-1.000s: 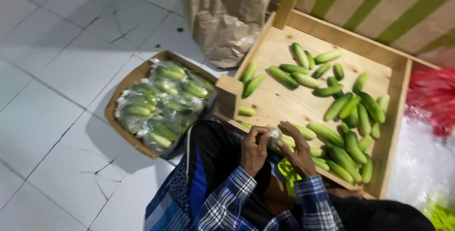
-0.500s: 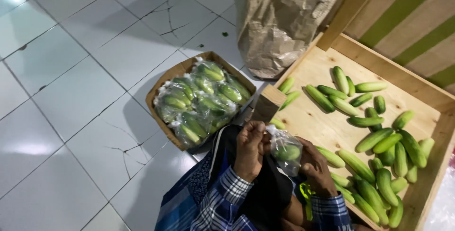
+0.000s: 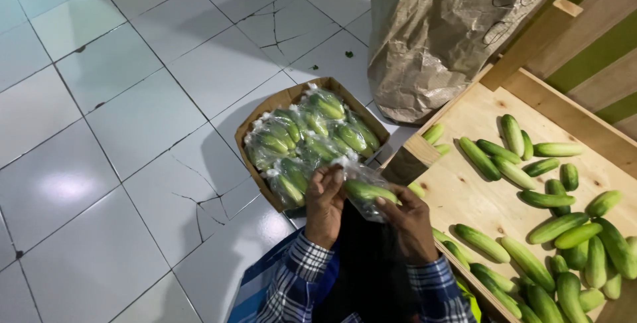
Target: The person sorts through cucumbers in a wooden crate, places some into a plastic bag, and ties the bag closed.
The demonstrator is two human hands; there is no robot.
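Left hand: the left hand (image 3: 324, 205) is closed, fingers pinching the knotted end of a clear plastic bag of cucumbers (image 3: 367, 192).
Right hand: the right hand (image 3: 410, 222) is curled under the other end of the same bag, fingers gripping the plastic from below.
Held bag: lifted between both hands, just beside the near corner of the cardboard box (image 3: 257, 112), toward the wooden tray.
Cardboard box: on the white tiled floor (image 3: 99, 130), filled with bagged cucumbers (image 3: 305, 136).
Wooden tray: the wooden tray (image 3: 464, 184) lies right of the box, carrying loose cucumbers (image 3: 564, 230).
Paper sack: a brown paper sack (image 3: 444, 24) stands beyond the box, touching the tray's far corner.
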